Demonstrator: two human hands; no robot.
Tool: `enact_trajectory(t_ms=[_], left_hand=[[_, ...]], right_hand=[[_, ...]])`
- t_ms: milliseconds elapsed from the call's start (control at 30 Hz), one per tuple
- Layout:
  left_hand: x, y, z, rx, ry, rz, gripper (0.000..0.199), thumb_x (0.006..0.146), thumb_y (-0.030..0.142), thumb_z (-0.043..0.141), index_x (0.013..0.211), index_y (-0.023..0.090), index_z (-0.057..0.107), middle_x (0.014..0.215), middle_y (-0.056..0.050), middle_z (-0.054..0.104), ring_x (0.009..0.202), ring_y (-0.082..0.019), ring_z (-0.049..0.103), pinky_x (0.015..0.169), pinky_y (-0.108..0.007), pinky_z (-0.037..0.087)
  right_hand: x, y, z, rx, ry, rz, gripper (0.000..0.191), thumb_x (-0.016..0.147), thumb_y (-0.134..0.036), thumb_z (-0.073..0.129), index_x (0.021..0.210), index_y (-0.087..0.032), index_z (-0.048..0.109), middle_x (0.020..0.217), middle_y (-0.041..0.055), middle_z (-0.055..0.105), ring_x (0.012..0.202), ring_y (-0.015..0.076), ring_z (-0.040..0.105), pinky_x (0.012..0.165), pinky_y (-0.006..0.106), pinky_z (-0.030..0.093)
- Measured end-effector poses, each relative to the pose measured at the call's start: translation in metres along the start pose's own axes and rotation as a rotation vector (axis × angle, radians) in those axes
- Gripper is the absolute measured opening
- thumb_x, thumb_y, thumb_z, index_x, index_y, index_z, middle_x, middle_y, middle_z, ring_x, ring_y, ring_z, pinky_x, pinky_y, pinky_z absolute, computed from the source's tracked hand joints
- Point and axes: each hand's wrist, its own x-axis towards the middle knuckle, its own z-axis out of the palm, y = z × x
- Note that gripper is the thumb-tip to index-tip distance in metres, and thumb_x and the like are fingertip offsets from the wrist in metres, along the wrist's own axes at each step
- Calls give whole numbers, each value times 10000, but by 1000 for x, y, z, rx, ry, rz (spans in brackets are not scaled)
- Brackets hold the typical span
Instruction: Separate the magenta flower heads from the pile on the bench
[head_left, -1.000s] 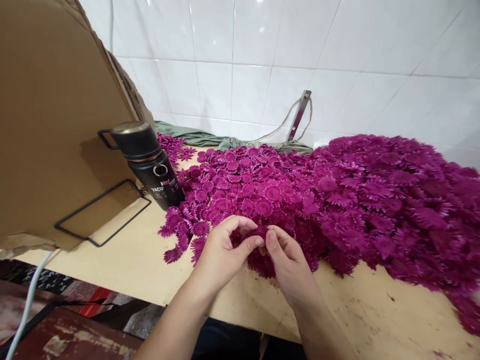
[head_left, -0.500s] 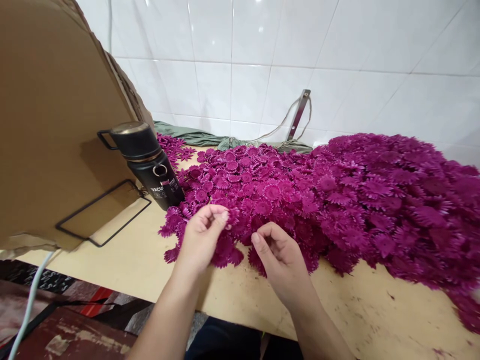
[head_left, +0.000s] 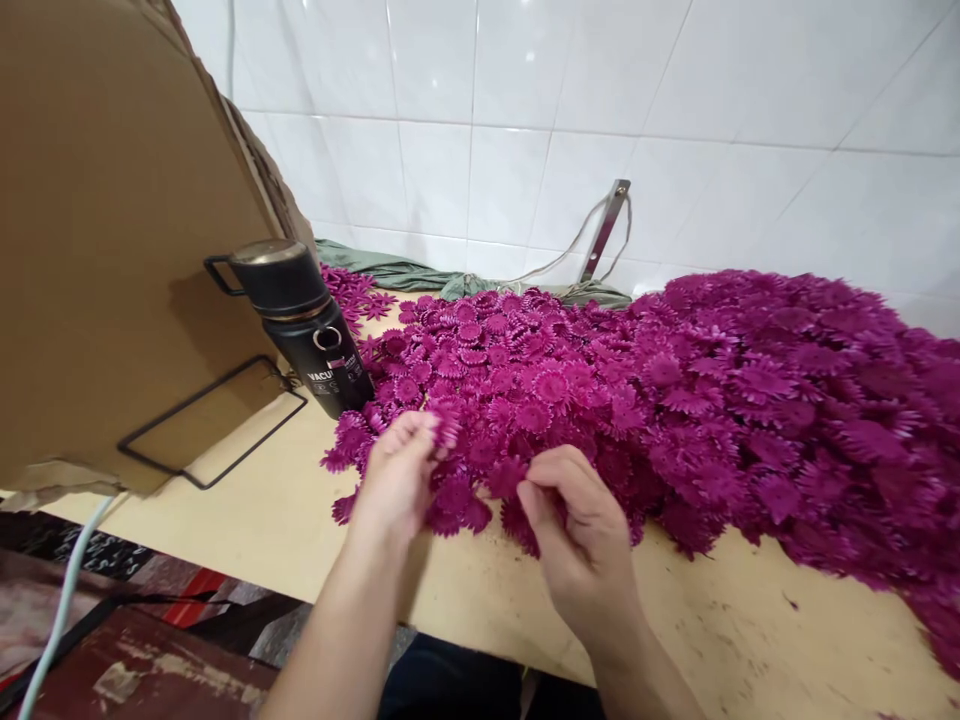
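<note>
A large heap of magenta flower-shaped pieces (head_left: 720, 400) spreads over the pale wooden table (head_left: 480, 600). My left hand (head_left: 397, 475) is at the heap's near left edge, its thumb and fingers pinched on a magenta flower piece (head_left: 446, 428). To its right, my right hand (head_left: 577, 520) has thumb and forefinger pressed together beside another magenta flower piece (head_left: 508, 477), which appears pinched at its edge. Slight motion blur softens both hands.
A black vacuum flask (head_left: 304, 330) stands left of the heap, by a large cardboard sheet (head_left: 112, 230) and a black wire frame (head_left: 217, 425). Behind are green cloth (head_left: 397, 268), a metal bracket (head_left: 604, 230) and a tiled wall (head_left: 510, 80).
My right hand has shifted slightly right, and a flower piece now shows at its fingertips. My left hand has moved a little left with its piece. The view has shifted slightly.
</note>
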Motion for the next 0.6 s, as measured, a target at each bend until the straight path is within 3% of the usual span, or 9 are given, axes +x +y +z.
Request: enact_trajectory(t_ms=[67, 167, 300, 400, 500, 600], left_hand=[[5, 7, -5, -68, 70, 36, 256, 490, 200, 795, 571, 162, 555, 515, 48, 571, 491, -75, 515, 491, -176, 416], [0, 9, -6, -33, -61, -22, 305, 449, 241, 840, 618, 155, 602, 545, 37, 602, 502, -82, 539, 491, -177, 427], [-17, -1, 1, 19, -219, -208, 333, 461, 300, 854, 678, 153, 648, 567, 33, 620, 504, -71, 542, 505, -168, 428], [-24, -9, 4, 19, -264, -252, 329, 533, 384, 817, 717, 163, 658, 611, 12, 650, 553, -94, 574, 556, -195, 449], [-26, -12, 5, 49, -350, -234, 395, 575, 491, 764, 771, 162, 668, 640, -14, 665, 600, -123, 597, 593, -224, 460], [-25, -15, 7, 92, -361, -183, 344, 556, 419, 798, 731, 154, 664, 617, 4, 643, 582, -100, 568, 593, -203, 448]], right_hand=[[2, 2, -6, 4, 42, 43, 156, 854, -135, 453, 719, -207, 484, 695, -1, 472, 634, 137, 463, 555, 275, 381], [12, 11, -8, -162, 70, 125, 40, 819, -184, 514, 850, -207, 526, 815, 36, 514, 730, 174, 510, 637, 327, 438], [25, 13, -3, -214, -16, 130, 349, 808, -266, 542, 1147, -197, 494, 1109, 117, 515, 1020, 247, 508, 843, 437, 450], [25, 10, 2, -83, -188, 219, 233, 833, -276, 519, 1053, -205, 549, 990, 81, 601, 936, 215, 573, 827, 405, 478], [19, 11, 8, -22, -162, 343, 130, 812, -263, 524, 917, -193, 557, 892, 71, 629, 838, 205, 609, 783, 398, 498], [15, 14, 9, 89, -166, 387, 149, 801, -279, 532, 916, -185, 549, 890, 73, 628, 823, 195, 617, 767, 378, 512]])
